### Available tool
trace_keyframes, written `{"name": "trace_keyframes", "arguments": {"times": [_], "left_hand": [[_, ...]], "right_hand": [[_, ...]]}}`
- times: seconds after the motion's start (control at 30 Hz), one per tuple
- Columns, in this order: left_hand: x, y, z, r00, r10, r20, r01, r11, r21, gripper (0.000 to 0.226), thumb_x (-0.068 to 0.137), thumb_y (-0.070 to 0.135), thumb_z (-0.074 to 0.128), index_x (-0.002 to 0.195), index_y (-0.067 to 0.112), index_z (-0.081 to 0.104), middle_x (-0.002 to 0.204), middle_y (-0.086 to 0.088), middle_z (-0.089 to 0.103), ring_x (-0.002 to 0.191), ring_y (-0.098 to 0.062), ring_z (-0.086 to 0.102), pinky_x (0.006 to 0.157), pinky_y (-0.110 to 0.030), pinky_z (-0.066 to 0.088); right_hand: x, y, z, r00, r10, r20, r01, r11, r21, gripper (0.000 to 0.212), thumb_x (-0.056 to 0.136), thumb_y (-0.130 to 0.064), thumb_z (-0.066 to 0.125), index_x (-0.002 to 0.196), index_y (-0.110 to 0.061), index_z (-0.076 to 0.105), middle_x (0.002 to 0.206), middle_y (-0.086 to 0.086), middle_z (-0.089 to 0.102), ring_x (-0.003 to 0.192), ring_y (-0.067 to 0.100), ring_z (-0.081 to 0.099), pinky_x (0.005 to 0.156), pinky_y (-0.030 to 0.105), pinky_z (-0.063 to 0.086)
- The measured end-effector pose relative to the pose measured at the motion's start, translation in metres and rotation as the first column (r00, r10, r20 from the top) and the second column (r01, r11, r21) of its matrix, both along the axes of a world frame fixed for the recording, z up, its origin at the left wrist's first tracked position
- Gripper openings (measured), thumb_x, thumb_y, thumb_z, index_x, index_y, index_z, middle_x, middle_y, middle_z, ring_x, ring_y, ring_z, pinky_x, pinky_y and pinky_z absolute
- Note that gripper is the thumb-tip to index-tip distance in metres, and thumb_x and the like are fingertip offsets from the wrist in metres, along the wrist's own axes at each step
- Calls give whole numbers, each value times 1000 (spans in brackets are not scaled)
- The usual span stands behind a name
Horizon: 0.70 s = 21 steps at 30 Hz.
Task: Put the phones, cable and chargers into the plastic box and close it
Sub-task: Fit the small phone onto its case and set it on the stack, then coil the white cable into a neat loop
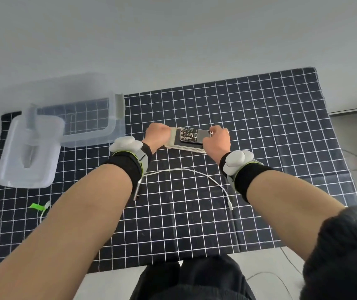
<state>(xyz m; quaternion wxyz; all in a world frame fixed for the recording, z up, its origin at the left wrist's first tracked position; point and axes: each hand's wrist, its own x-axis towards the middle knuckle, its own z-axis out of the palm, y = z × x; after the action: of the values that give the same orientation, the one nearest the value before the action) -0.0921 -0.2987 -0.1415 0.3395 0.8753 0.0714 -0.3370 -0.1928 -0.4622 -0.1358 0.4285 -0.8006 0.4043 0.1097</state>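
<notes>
A stack of phones lies mid-table: a small black keypad phone on top of larger flat phones. My left hand grips the stack's left end and my right hand grips its right end. A white cable curves across the cloth between my forearms. The clear plastic box stands open at the back left, with its lid leaning on its left front corner. No chargers are clearly visible.
A black cloth with a white grid covers the table. A green tie with a thin white cord lies near the left front edge. A grey wall stands behind. Loose wires trail on the floor at right.
</notes>
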Motion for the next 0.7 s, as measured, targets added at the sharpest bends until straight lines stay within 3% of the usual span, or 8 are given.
{"name": "trace_keyframes", "arguments": {"times": [0.17, 0.3, 0.4, 0.57, 0.7], "left_hand": [[-4, 68, -8, 996, 81, 35, -83, 994, 76, 25, 84, 16, 50, 89, 2, 70, 88, -12, 69, 86, -29, 65, 86, -38, 57], [-30, 107, 6, 997, -42, 63, 31, 986, 165, 15, 84, 11, 57, 73, 7, 66, 75, -7, 59, 76, -24, 56, 70, -30, 46], [-48, 126, 7, 987, -152, 49, 133, 952, 275, 11, 83, 16, 62, 83, 6, 66, 89, -11, 65, 91, -30, 64, 74, -31, 49], [-69, 134, -9, 959, -282, -6, 261, 880, 396, 86, 66, 47, 82, 129, 2, 44, 122, -13, 54, 113, -31, 55, 96, -43, 48], [-76, 140, -27, 945, -322, 58, 270, 866, 421, 92, 63, 47, 83, 132, 3, 40, 126, -14, 51, 112, -33, 54, 92, -43, 49]], "right_hand": [[4, 29, 7, 999, 3, 52, 1, 996, -91, 35, 85, -9, 54, 119, -13, 57, 129, 7, 41, 117, 28, 46, 100, 41, 46], [3, 57, 8, 998, 43, 35, -40, 995, -88, 43, 82, -5, 51, 124, -13, 56, 134, 8, 39, 124, 28, 41, 104, 40, 42], [-2, 80, 5, 997, 67, 48, -61, 992, -106, 42, 82, -7, 50, 123, -15, 58, 135, 8, 39, 124, 30, 42, 108, 41, 38], [-11, 106, -1, 997, 70, 11, -68, 990, -120, 45, 82, -6, 50, 125, -16, 57, 135, 8, 39, 123, 30, 42, 104, 41, 40], [-15, 117, -3, 997, 73, 13, -71, 989, -126, 42, 83, -5, 51, 124, -15, 55, 135, 7, 39, 125, 29, 38, 102, 39, 41]]}}
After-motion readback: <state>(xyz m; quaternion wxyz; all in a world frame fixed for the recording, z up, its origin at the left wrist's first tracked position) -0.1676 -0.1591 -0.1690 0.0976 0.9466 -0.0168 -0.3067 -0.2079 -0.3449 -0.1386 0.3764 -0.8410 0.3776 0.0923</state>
